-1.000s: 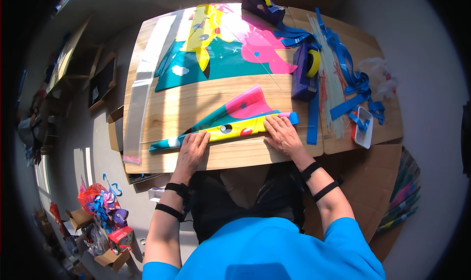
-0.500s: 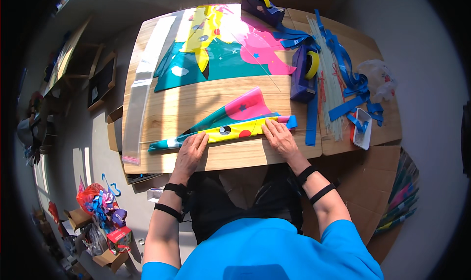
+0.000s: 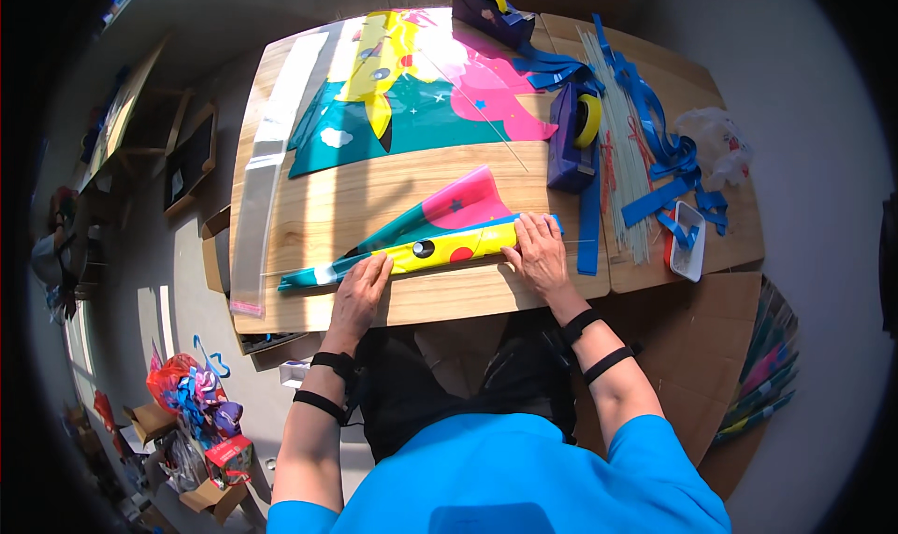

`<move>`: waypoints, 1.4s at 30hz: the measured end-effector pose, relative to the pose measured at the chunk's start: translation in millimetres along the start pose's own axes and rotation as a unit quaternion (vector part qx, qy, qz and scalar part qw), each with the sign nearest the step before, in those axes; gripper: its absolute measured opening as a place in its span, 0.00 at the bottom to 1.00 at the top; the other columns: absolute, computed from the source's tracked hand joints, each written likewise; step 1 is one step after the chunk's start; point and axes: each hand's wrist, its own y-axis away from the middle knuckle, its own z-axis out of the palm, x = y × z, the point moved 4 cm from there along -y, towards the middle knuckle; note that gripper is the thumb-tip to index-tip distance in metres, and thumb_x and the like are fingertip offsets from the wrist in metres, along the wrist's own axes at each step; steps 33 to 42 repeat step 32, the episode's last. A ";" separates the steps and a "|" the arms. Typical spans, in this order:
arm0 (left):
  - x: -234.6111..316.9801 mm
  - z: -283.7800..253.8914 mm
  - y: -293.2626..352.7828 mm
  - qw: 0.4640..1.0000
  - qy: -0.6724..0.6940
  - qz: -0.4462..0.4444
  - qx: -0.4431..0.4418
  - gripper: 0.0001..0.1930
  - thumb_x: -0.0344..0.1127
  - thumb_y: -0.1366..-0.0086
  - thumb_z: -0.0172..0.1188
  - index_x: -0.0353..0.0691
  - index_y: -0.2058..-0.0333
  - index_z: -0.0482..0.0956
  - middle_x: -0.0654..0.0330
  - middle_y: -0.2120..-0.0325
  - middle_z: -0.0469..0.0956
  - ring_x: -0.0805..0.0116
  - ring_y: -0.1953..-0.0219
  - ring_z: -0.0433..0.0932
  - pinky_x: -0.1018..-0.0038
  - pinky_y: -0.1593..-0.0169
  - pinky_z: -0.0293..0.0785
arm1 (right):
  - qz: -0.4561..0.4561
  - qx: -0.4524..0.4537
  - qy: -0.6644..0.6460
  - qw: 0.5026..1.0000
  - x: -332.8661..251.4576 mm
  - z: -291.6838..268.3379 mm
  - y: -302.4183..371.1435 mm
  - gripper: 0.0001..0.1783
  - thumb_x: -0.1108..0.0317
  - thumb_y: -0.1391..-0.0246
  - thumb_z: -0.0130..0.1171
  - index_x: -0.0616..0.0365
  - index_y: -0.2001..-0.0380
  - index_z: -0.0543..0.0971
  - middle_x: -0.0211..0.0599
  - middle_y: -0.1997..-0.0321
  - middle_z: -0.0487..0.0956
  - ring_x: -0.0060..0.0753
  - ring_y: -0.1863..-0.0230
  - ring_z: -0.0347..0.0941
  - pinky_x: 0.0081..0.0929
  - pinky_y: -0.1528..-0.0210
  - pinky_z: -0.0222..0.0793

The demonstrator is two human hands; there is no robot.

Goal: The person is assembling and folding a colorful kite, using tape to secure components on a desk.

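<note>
A printed plastic sheet (image 3: 444, 251), teal, pink and yellow, is partly rolled into a narrow tube along the table's near side. My left hand (image 3: 360, 291) is closed on the tube's left part, fingers over the top. At its right end my right hand (image 3: 540, 253) grips it, fingers across the far side and thumb on the near side, covering most of a blue tape strip there. A thin rod (image 3: 578, 241) pokes out past the right end. Behind the tube its unrolled pink flap (image 3: 468, 195) fans out on the wooden table (image 3: 412, 305).
A flat printed sheet (image 3: 421, 122) lies at the back beside a clear plastic sleeve (image 3: 257, 216). Tape dispensers (image 3: 572, 151), thin sticks (image 3: 622, 197), blue ribbon (image 3: 655, 202) and a white tray (image 3: 689, 244) sit to the right. Boxes (image 3: 213, 497) stand on the floor.
My right hand has shifted slightly along the tube's end and now covers more of the blue strip. The rod's tip shows beyond it. My left hand stays in about the same place.
</note>
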 end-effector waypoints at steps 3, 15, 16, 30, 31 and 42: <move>-3.9 -2.0 1.3 1.000 0.026 -0.012 -0.012 0.22 0.28 0.39 0.50 0.36 0.44 0.72 0.56 0.45 0.73 0.61 0.43 0.71 0.69 0.38 0.68 | -0.023 -0.017 -0.002 1.000 -2.1 -5.0 -1.2 0.43 0.40 0.54 0.63 0.64 0.45 0.72 0.49 0.43 0.74 0.45 0.38 0.66 0.51 0.28 0.41; -36.6 -13.4 -26.3 0.966 0.245 -0.070 -0.032 0.20 0.19 0.43 0.50 0.38 0.50 0.72 0.52 0.57 0.76 0.51 0.54 0.75 0.63 0.51 0.72 | -0.088 -0.199 -0.076 0.973 35.2 -21.4 -51.4 0.13 0.66 0.51 0.63 0.55 0.62 0.75 0.38 0.60 0.77 0.41 0.53 0.73 0.44 0.42 0.64; -41.6 -10.3 -28.1 0.958 0.272 -0.086 -0.036 0.20 0.19 0.42 0.49 0.38 0.50 0.72 0.51 0.58 0.76 0.50 0.55 0.75 0.63 0.52 0.72 | -0.065 -0.230 -0.112 0.965 40.9 -19.9 -57.3 0.10 0.66 0.51 0.63 0.55 0.65 0.76 0.39 0.61 0.77 0.42 0.54 0.73 0.42 0.46 0.67; -61.4 -3.4 -56.1 0.985 0.109 -0.127 0.045 0.20 0.27 0.37 0.54 0.44 0.45 0.72 0.55 0.49 0.73 0.57 0.45 0.71 0.62 0.41 0.65 | -0.027 -0.157 -0.072 0.985 48.9 7.3 -88.9 0.12 0.62 0.44 0.60 0.54 0.60 0.74 0.44 0.63 0.77 0.47 0.54 0.73 0.41 0.54 0.69; -57.4 -3.5 -57.4 0.993 0.037 -0.089 0.067 0.23 0.27 0.37 0.54 0.46 0.43 0.71 0.57 0.45 0.72 0.60 0.42 0.69 0.62 0.37 0.62 | -0.024 -0.163 -0.049 0.985 46.3 6.8 -89.5 0.13 0.61 0.45 0.60 0.54 0.60 0.74 0.43 0.62 0.78 0.45 0.53 0.73 0.40 0.53 0.69; -57.7 -1.9 -56.9 0.993 0.038 -0.090 0.065 0.23 0.27 0.37 0.54 0.46 0.43 0.71 0.57 0.45 0.72 0.60 0.42 0.69 0.62 0.37 0.62 | -0.021 -0.169 -0.027 0.985 41.0 4.8 -90.3 0.13 0.61 0.46 0.61 0.53 0.60 0.74 0.42 0.60 0.78 0.43 0.51 0.72 0.39 0.52 0.68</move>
